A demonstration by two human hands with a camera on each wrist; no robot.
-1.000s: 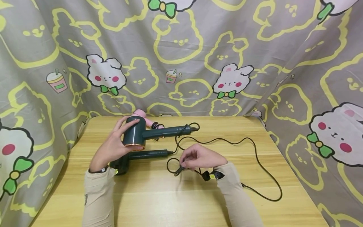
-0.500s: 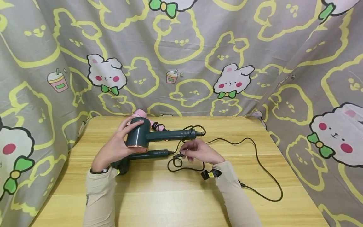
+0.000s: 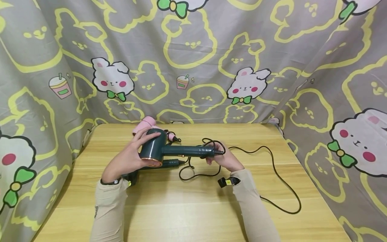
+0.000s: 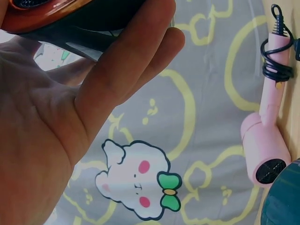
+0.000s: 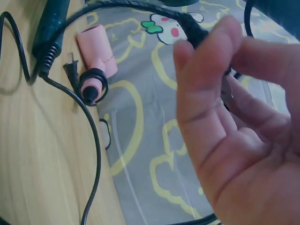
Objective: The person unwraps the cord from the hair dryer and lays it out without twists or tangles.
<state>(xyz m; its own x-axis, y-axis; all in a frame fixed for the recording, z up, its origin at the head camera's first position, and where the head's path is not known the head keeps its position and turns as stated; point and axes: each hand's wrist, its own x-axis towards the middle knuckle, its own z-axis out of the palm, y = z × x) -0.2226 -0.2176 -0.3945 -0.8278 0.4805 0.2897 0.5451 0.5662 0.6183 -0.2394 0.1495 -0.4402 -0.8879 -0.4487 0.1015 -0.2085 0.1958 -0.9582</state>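
Note:
My left hand [image 3: 125, 158] holds a dark green hair dryer [image 3: 152, 144] by its barrel, fingers over the top and thumb below, above the table. Its handle points right, with black cord [image 3: 208, 139] looped round the handle's end. Behind that end is my right hand [image 3: 226, 159], partly hidden by handle and cord. In the right wrist view its thumb and finger pinch a black plug [image 5: 193, 29] on the cord, with metal showing below the fingertips. A second dark green hair dryer [image 3: 170, 163] lies on the table under the held one, its barrel mostly hidden.
At the back left lies a pink hair dryer [image 3: 145, 124] with its cord wrapped round the handle. A long black cord [image 3: 273, 168] curves over the right side of the wooden table [image 3: 181, 215]. A patterned curtain [image 3: 193, 50] encloses the back and sides.
My left hand has moved the dark green hair dryer rightward and slightly nearer. My right hand has carried the plug up from the table to behind the handle's end.

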